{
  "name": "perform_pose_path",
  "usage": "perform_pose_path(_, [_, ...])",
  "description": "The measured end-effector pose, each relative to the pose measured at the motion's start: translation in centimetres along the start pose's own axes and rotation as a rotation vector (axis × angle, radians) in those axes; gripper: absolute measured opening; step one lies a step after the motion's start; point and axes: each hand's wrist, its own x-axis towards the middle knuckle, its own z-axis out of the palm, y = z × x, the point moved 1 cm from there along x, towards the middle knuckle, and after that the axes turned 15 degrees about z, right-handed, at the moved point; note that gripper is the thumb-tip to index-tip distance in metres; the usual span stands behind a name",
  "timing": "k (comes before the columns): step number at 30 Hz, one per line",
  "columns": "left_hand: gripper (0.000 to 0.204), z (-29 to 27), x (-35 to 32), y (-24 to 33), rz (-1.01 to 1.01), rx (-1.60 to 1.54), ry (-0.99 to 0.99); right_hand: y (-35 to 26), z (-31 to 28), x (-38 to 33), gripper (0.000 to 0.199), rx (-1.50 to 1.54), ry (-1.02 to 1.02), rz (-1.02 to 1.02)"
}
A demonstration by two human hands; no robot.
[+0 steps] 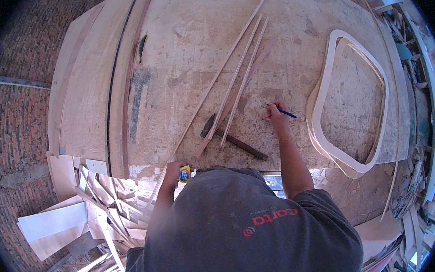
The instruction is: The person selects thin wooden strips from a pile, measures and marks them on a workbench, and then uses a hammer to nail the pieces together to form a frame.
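Note:
At the near edge of the wooden workbench (177, 89), my left hand (173, 170) is closed on a yellow and black tape measure (184, 174). My right hand (279, 121) is over the bench top, its fingers closed round a dark blue pen (287, 113). Between the hands lies a hammer (245, 145) with a dark head and brown handle. Several thin wood strips (239, 94) slant across the bench beside it; the hammer's head is by their near ends. One long strip (213, 79) reaches down to my left hand.
A rounded, pale wooden frame (319, 111) lies to the right of my right hand. A raised dark-edged board (130, 93) crosses the bench's left part. Wood offcuts (57, 225) are piled below left, near a brick wall (11, 130). More scraps line the right side.

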Motion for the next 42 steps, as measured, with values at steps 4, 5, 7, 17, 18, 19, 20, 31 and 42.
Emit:
perform_pose_path(4, [0.024,0.2,-0.2,0.6,0.042,0.055,-0.048,0.4,-0.3,0.4,0.011,-0.023,0.001,-0.003])
perform_pose_path(5, [0.024,0.1,-0.2,0.6,0.041,0.06,-0.046,0.4,-0.3,0.4,0.011,-0.026,0.003,-0.002])
perform_pose_path(7, [0.024,0.1,-0.2,0.4,0.041,0.07,-0.043,0.4,-0.2,0.4,0.011,-0.024,0.002,-0.003])
perform_pose_path(17, [0.024,0.0,0.1,0.1,0.016,0.023,-0.018,0.2,-0.1,0.3,0.012,-0.001,0.003,-0.031])
perform_pose_path(18, [0.024,0.1,0.0,0.2,0.018,0.029,-0.016,0.1,0.0,0.2,0.012,0.006,0.006,-0.028])
perform_pose_path(19, [0.024,0.1,0.0,0.2,0.019,0.036,-0.015,0.1,0.0,0.1,0.012,0.004,0.007,-0.029])
perform_pose_path(20, [0.025,0.1,0.0,0.2,0.013,0.035,-0.016,0.0,0.1,0.0,0.012,0.001,0.008,-0.031])
perform_pose_path(31, [0.024,0.0,0.1,-0.1,0.012,-0.015,-0.007,0.2,-0.1,0.2,0.012,-0.032,0.017,-0.037])
perform_pose_path(42, [0.024,-0.2,0.2,0.1,0.016,0.042,-0.027,0.1,0.1,0.1,0.011,-0.009,0.004,0.006])
